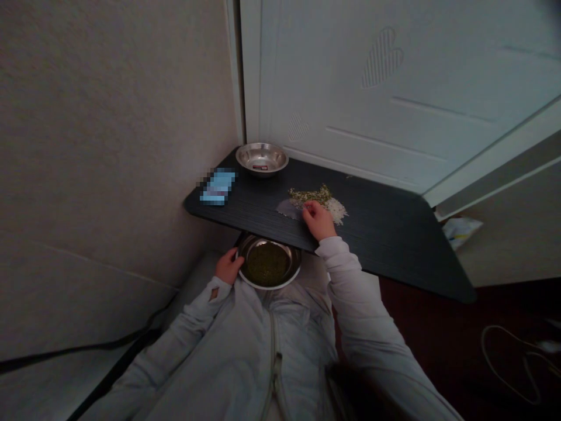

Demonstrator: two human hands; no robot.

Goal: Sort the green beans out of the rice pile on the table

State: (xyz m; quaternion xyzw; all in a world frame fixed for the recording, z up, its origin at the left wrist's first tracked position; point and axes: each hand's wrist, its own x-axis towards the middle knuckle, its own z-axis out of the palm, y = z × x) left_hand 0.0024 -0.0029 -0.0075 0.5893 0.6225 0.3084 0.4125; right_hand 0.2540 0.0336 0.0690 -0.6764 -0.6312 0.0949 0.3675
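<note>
My left hand [228,266] grips the left rim of a steel bowl [291,279], which rests on my lap under the table's front edge. Small green beans [268,264], apparently mung beans, cover its bottom. Over on the dark table, my right hand [318,219] is closed with its fingertips together, at the front of a low heap of grains; anything inside the pinch is too small to see. Greenish grains [313,195] lie at the back of this heap, white rice-like grains [336,209] at its right, and a smooth greyish patch [288,209] at its left.
A second steel bowl [262,166] with a small label inside stands at the table's back left. Left of it lies a phone [219,187] with a lit screen. The black table [394,240] meets a white door [324,70]. A cable [495,327] curls on the floor at right.
</note>
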